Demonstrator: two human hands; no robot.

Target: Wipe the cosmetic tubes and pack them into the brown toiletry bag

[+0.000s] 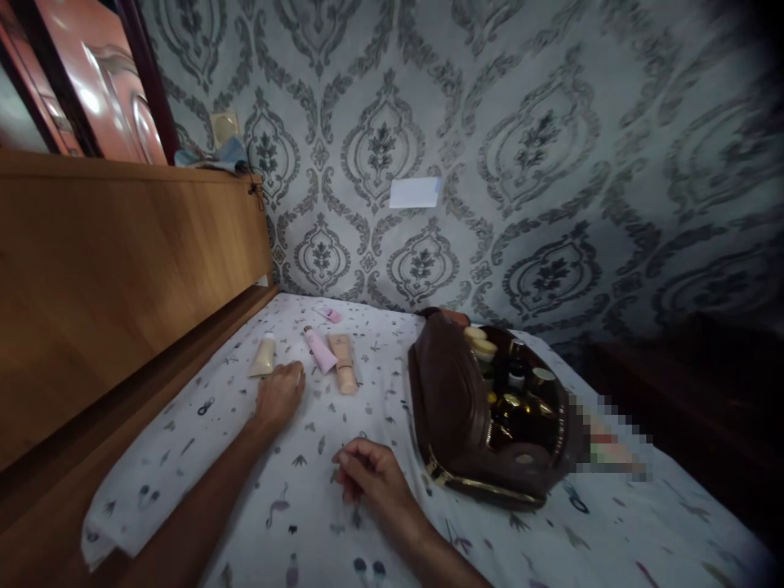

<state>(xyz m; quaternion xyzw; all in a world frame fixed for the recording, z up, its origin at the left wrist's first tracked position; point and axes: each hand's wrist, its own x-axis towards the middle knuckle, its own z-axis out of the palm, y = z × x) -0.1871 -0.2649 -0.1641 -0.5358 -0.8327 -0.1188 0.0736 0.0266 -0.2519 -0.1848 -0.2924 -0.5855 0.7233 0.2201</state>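
Note:
My left hand (282,396) rests on the patterned sheet with its fingers curled under. Whatever they hold, if anything, is hidden. Just beyond it lies a cream-coloured tube (264,357) with a white cap. To the right of that hand are a pink tube (320,349) and a beige tube (342,363), side by side and nearly touching. My right hand (375,478) is over the sheet, fingers loosely curled, thumb near the index finger, nothing visible in them. A brown cosmetic bag (450,384) stands unzipped to its right, with several bottles and jars inside.
A small pink item (332,315) lies near the wall. A wooden headboard (135,253) borders the bed on the left, with a blue cloth (214,155) on top. The patterned wall (380,106) rises behind. Right of the bag lies a blurred-out item (612,445).

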